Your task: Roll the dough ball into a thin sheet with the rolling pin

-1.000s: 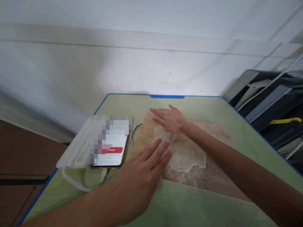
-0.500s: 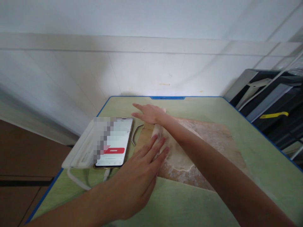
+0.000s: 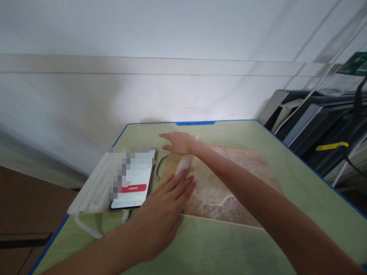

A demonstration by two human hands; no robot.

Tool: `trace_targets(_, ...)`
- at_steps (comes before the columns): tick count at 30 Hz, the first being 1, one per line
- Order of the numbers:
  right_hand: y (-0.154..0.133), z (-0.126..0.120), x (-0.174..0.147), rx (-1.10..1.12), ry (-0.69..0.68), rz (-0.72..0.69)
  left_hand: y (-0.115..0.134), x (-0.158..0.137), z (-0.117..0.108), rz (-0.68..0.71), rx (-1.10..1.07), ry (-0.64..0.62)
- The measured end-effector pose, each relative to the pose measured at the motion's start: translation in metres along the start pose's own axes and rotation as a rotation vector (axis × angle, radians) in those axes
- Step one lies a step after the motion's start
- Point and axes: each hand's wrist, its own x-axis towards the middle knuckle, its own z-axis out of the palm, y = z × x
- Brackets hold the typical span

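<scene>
The dough [image 3: 208, 187] is already thin, its edge uneven; the left hand [image 3: 169, 200] and right hand [image 3: 179, 143], apart, lie straight-fingered on the rolling pin [image 3: 184, 163]; flattening seems unfinished.

Two bare forearms [image 3: 241, 181], smooth, slender, fingers [image 3: 180, 188] seemingly slim

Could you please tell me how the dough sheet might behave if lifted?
The dough sheet would probably flop, since it looks thin with a wavy edge. It may slide fairly easily, given the white powder on the board around it.
</scene>
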Motion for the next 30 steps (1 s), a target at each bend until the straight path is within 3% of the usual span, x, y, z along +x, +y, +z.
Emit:
trace_targets(3,0.017,-0.002,-0.031,-0.023,-0.038,-0.032,0.002,0.003,-0.002,0.027,0.07,-0.007)
trace_targets(9,0.03,-0.01,-0.124,-0.062,-0.012,-0.028,0.005,0.005,-0.002,0.101,0.144,-0.011)
trace_targets(13,0.033,-0.012,-0.151,-0.026,-0.003,-0.023,-0.001,0.005,0.003,0.121,0.183,0.016)
trace_targets(17,0.031,-0.01,-0.132,-0.072,-0.024,0.053,-0.006,0.007,-0.001,0.088,0.203,0.039)
trace_targets(24,0.036,-0.001,-0.062,-0.073,-0.011,0.205,-0.019,0.009,0.0,-0.108,0.257,0.071)
trace_targets(30,0.042,0.006,-0.01,-0.023,0.027,0.231,-0.025,0.007,0.005,-0.181,0.302,0.142)
